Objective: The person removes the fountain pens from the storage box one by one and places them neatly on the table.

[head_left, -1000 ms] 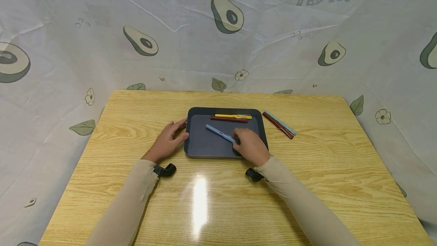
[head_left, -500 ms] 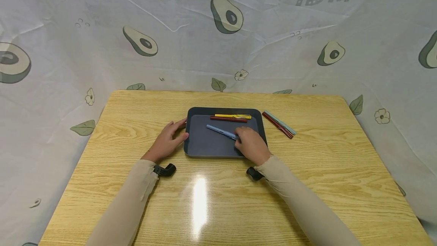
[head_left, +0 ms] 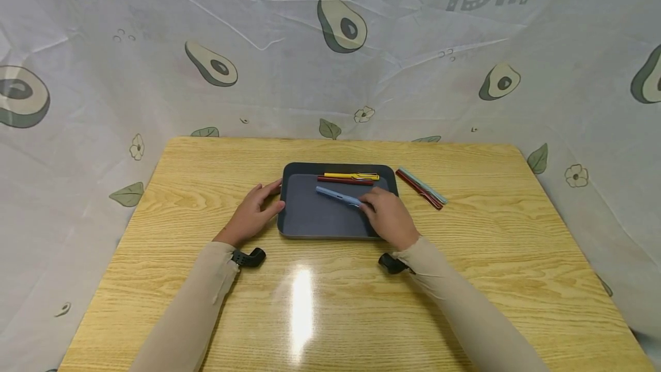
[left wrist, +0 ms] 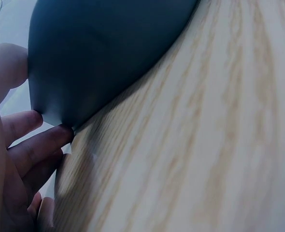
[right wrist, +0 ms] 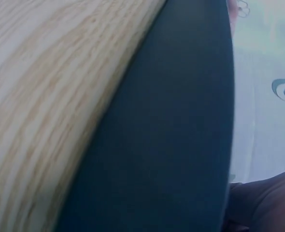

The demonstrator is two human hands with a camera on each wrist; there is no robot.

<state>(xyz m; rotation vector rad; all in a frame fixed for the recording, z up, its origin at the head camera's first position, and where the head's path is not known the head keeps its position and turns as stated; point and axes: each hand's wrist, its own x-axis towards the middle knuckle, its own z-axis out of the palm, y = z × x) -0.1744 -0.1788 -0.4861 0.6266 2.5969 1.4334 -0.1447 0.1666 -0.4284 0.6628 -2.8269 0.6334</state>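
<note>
A dark grey tray (head_left: 310, 220) lies on the wooden table. My left hand (head_left: 249, 217) rests against its left side. In the left wrist view, the fingertips (left wrist: 55, 137) touch the tray's outer wall. Over the tray's right part, my right hand (head_left: 393, 218) pinches a light blue pen (head_left: 335, 195) by its right end. The pen slants, its free end pointing to the upper left. A yellow pen (head_left: 338, 175) and a dark red pen (head_left: 341, 180) lie side by side along the tray's back. Mostly tray wall fills the right wrist view, hiding the pen.
To the right of the tray, a pale green pen (head_left: 426, 187) and another dark red pen (head_left: 415, 187) lie slanted together on the table (head_left: 496, 234). A hanging cloth (head_left: 279, 73) printed with avocados stands behind the table.
My right hand has moved slightly right and away from me, drawing the light blue pen along and turning it closer to level. The left hand stays at the tray's side.
</note>
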